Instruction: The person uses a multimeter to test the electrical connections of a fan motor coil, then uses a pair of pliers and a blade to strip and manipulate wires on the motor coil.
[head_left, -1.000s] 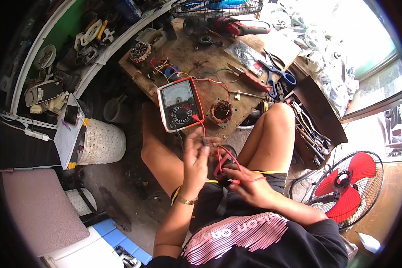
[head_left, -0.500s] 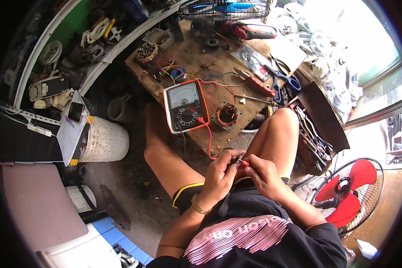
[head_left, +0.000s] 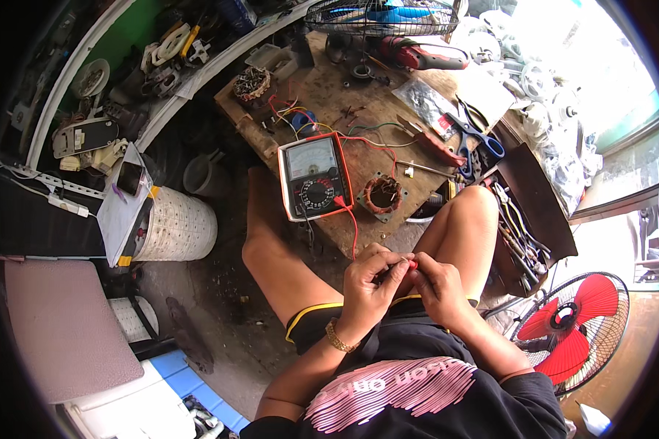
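In front of my lap, my two hands meet fingertip to fingertip. My right hand (head_left: 441,289) is closed on a red test probe (head_left: 414,265). My left hand (head_left: 370,284) pinches right beside the probe's tip; what it grips is small and mostly hidden by the fingers. A red lead (head_left: 356,233) runs from the analog multimeter (head_left: 331,192) towards my left hand. That meter, in an orange-red case, rests at the near edge of the wooden table (head_left: 329,235). To its right sits a motor stator with copper windings (head_left: 377,207).
Blue-handled scissors (head_left: 469,132), a red-handled tool (head_left: 441,148) and a red power tool (head_left: 425,55) lie on the table. An open toolbox (head_left: 556,218) of pliers stands right of my knee. A red-bladed fan (head_left: 592,298) is at the right, a white bucket (head_left: 183,228) at the left.
The view has shifted slightly, so the table and meter sit a little lower and further right. My hands stay together, with the fingertips drawn closer around the probe's end.
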Action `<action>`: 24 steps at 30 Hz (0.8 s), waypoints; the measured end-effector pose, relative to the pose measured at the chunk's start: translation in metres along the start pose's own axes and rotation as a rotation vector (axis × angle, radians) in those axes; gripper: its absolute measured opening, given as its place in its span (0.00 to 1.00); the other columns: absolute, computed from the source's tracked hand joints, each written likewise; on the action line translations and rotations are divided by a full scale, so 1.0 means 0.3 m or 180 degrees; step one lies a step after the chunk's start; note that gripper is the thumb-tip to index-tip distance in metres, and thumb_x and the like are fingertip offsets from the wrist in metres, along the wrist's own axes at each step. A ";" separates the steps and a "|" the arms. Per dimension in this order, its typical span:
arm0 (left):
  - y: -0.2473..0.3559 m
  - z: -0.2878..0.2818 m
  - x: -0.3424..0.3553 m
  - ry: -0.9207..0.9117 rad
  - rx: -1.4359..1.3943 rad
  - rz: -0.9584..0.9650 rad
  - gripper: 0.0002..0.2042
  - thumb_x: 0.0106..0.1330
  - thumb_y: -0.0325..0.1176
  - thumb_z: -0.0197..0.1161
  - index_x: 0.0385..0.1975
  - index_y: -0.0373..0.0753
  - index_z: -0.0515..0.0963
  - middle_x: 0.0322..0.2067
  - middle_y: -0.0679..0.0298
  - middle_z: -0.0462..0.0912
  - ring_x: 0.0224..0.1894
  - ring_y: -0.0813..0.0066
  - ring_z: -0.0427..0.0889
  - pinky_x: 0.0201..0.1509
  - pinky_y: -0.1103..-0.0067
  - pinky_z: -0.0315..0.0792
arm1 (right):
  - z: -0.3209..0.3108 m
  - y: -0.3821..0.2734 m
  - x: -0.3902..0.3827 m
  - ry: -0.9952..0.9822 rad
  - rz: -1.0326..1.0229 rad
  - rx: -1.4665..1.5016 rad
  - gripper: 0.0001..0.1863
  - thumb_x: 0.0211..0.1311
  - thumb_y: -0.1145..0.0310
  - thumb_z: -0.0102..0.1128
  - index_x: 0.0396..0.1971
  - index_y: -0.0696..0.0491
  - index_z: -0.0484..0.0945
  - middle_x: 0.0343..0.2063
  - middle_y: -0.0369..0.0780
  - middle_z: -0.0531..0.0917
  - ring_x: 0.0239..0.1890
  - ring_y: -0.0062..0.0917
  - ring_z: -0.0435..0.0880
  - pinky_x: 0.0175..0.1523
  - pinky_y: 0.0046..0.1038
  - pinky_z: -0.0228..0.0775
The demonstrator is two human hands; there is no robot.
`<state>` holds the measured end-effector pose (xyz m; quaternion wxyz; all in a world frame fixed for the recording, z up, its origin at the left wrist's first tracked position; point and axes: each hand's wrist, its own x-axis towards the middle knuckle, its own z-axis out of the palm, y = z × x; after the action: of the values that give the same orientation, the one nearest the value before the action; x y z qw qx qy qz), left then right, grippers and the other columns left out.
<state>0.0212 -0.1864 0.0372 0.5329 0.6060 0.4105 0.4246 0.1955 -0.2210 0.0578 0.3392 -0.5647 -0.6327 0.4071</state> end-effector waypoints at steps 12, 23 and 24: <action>-0.025 -0.138 0.381 0.0356 0.1448 0.0595 0.07 0.65 0.25 0.68 0.41 0.35 0.81 0.33 0.57 0.82 0.32 0.62 0.82 0.38 0.72 0.74 | -0.102 0.095 0.054 0.0812 0.0739 0.1737 0.12 0.81 0.68 0.47 0.57 0.55 0.71 0.34 0.30 0.74 0.34 0.13 0.68 0.40 0.17 0.61; -0.178 -0.148 0.579 0.0203 0.1754 0.0151 0.07 0.63 0.29 0.68 0.37 0.33 0.83 0.33 0.61 0.86 0.28 0.75 0.80 0.36 0.76 0.75 | -0.145 0.197 0.088 0.1439 0.0558 0.1523 0.10 0.79 0.66 0.50 0.47 0.56 0.76 0.28 0.32 0.77 0.26 0.10 0.70 0.29 0.14 0.62; -0.176 -0.141 0.585 0.0190 0.1773 0.0146 0.06 0.63 0.29 0.68 0.37 0.34 0.83 0.31 0.62 0.86 0.28 0.76 0.80 0.35 0.77 0.75 | -0.149 0.199 0.089 0.1437 0.0593 0.1492 0.11 0.79 0.65 0.50 0.47 0.56 0.76 0.28 0.32 0.77 0.26 0.11 0.71 0.29 0.14 0.62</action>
<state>0.0315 -0.0022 0.0012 0.3237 0.7254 0.5132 0.3250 0.2581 -0.1867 0.0230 0.5527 -0.6026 -0.3766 0.4354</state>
